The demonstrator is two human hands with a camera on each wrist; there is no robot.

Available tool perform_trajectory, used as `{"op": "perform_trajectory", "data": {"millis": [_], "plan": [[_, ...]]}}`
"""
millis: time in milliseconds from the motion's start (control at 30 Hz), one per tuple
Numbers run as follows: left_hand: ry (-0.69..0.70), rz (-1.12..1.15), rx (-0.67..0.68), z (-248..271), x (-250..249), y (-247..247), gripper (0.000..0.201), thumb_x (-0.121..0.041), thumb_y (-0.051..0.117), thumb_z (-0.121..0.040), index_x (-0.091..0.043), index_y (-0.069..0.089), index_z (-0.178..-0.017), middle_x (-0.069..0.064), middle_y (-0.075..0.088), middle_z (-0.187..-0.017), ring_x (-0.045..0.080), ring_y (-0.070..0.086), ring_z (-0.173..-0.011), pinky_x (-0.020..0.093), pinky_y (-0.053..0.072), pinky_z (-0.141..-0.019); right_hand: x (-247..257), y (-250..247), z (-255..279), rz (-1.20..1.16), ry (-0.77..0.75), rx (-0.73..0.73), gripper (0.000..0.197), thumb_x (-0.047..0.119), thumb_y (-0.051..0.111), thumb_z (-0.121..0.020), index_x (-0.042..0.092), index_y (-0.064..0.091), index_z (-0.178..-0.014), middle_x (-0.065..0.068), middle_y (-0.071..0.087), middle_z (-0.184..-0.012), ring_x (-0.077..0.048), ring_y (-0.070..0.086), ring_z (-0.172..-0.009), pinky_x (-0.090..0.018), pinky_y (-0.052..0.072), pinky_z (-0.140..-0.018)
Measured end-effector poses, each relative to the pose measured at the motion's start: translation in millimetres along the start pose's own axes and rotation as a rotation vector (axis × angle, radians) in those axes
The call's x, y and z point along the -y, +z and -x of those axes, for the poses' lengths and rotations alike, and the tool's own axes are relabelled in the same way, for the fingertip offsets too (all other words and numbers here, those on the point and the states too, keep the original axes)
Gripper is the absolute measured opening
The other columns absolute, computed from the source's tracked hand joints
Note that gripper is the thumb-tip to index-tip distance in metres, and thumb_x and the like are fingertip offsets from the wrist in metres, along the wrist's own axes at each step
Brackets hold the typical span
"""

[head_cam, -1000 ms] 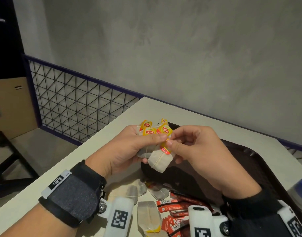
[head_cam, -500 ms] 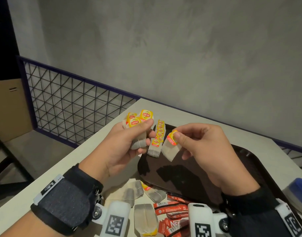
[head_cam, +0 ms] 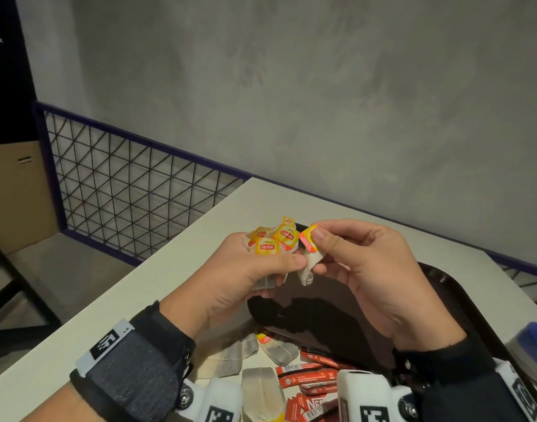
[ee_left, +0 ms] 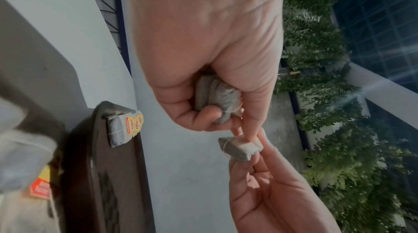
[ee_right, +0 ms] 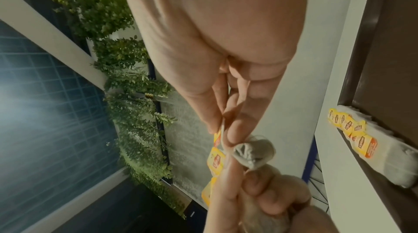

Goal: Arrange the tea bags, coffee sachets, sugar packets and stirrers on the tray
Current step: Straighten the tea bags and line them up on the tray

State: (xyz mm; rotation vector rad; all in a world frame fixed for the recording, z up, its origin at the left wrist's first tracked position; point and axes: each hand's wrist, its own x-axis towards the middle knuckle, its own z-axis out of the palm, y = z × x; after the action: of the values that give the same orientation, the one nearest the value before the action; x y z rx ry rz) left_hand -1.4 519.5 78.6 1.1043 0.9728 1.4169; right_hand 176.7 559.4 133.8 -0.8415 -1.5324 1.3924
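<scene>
Since half a second ago, one tea bag [head_cam: 309, 259] has been brought back beside the bunch [head_cam: 275, 243] and both raised. It is pinched at its tag by the right hand [head_cam: 364, 281], apparently for separate placing. The bunch is clasped in the left hand [head_cam: 240, 278]. Below the grips lies the tray [head_cam: 443, 287], with placed tea bags [ee_left: 123, 129] at its far edge.

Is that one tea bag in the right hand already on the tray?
Not yet. The right hand pinches the tea bag in the air above the tray.
</scene>
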Motion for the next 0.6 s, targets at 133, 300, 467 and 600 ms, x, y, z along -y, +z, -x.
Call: {"op": "perform_trajectory", "data": {"millis": [133, 300, 467, 600], "plan": [[0.007, -0.004, -0.013, 0, 1, -2, 0.017, -0.023, 0.087, -0.079, -0.015, 0.074, -0.088, 0.002, 0.066, -0.075, 0.011, 0.059, -0.067, 0.027, 0.044, -0.055, 0, 1, 0, 0.097, -0.065, -0.029, 0.012, 0.010, 0.076, -0.085, 0.005, 0.079, -0.095, -0.013, 0.078, -0.087, -0.026, 0.076, -0.077, -0.034, 0.062, -0.068], [-0.005, -0.038, -0.034, -2, 2, -3, 0.024, -0.030, 0.090, -0.073, -0.020, 0.073, -0.088, -0.003, 0.069, -0.076, 0.010, 0.063, -0.069, 0.027, 0.047, -0.062, -5, 2, 2, 0.319, -0.198, -0.101, 0.007, 0.013, 0.080, -0.085, 0.013, 0.079, -0.092, -0.005, 0.077, -0.078, -0.018, 0.075, -0.071, -0.027, 0.061, -0.062], [-0.003, -0.056, -0.046, -3, 2, -5, 0.020, -0.029, 0.089, -0.075, -0.020, 0.073, -0.084, -0.003, 0.068, -0.073, 0.009, 0.062, -0.067, 0.030, 0.048, -0.065, -10, 0, 1, 0.498, -0.312, -0.134, 0.009, 0.020, 0.081, -0.085, 0.022, 0.080, -0.094, 0.003, 0.076, -0.077, -0.014, 0.074, -0.073, -0.033, 0.064, -0.067], [-0.002, -0.061, -0.048, -4, 3, -6, 0.014, -0.024, 0.085, -0.080, -0.022, 0.072, -0.075, -0.005, 0.067, -0.069, 0.008, 0.062, -0.066, 0.029, 0.047, -0.064, -12, -1, 0, 0.586, -0.360, -0.134, 0.011, 0.025, 0.081, -0.085, 0.026, 0.080, -0.097, 0.008, 0.075, -0.079, -0.013, 0.073, -0.078, -0.037, 0.063, -0.071]]}}
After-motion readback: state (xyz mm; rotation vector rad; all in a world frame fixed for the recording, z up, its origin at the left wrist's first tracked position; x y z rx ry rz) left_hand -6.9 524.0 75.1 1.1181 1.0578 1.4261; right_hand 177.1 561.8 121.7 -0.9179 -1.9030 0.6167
